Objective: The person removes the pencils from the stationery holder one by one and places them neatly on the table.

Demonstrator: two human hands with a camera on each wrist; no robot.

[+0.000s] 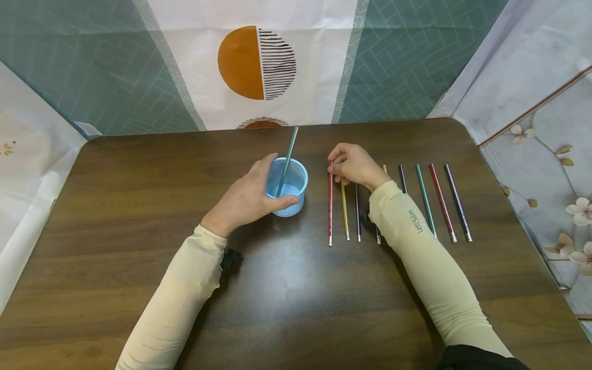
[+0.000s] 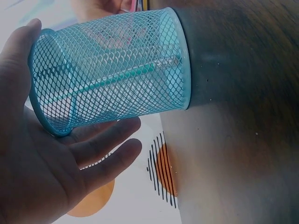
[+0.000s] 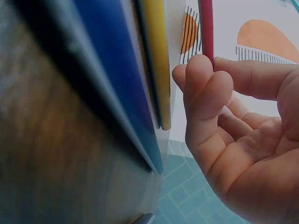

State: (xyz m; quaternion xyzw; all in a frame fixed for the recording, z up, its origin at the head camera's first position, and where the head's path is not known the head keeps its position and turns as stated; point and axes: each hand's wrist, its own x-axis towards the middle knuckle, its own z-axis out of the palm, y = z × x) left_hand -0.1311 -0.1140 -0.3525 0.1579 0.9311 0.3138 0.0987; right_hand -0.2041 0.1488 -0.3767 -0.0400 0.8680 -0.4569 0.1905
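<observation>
A light-blue mesh pencil cup (image 1: pixel 290 205) stands upright on the table, a green pencil (image 1: pixel 288 158) leaning inside it. My left hand (image 1: pixel 250 192) lies loosely round its left side, thumb along the near rim and fingers stretched beside the far side. In the left wrist view, the thumb reaches the cup's rim (image 2: pixel 186 60), and gaps show between some fingers and the mesh. My right hand (image 1: pixel 353 164) pinches the far end of a red pencil (image 1: pixel 330 210) between thumb and fingertips. Just right of it lies a yellow pencil (image 1: pixel 345 213), its far end partly hidden by the hand.
Further right lie several pencils in a row, among them a dark one (image 1: pixel 358 216), a green one (image 1: pixel 425 198), another red one (image 1: pixel 441 200) and a dark blue one (image 1: pixel 458 200). The right sleeve (image 1: pixel 416 241) covers parts of some. Patterned cloth (image 1: pixel 393 67) hangs behind the table.
</observation>
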